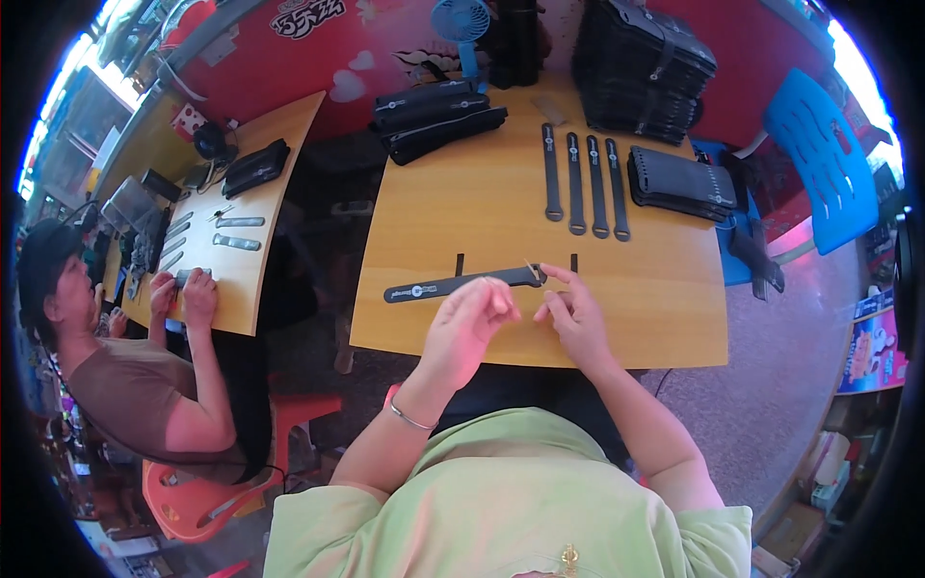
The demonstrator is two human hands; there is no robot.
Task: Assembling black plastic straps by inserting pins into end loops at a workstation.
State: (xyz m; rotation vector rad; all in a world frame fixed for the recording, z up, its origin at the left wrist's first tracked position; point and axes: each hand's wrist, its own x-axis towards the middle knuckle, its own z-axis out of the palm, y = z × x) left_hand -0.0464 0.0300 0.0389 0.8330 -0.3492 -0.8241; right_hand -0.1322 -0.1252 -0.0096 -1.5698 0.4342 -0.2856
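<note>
A dark grey strap (462, 284) with a pale printed mark and a ring-shaped right end lies crosswise on the wooden table (424, 217). My left hand (467, 326) hovers over its near edge, fingertips pinched together; whatever they hold, if anything, is hidden. At the ringed end is my right hand (578, 318), index finger stretched toward the ring, thumb apart from it. A thin pale sliver shows near that ring, too fine to name. Two short black strips (460, 262) mark the table just beyond the strap.
Several similar straps (574, 183) lie side by side farther back. Right of them sits a stack of black straps (682, 183); taller bundles (641, 67) and black pouches (434, 120) stand behind. A blue fan (461, 21) is at the back. Leftward, another person (145, 385) works at a second table (275, 164).
</note>
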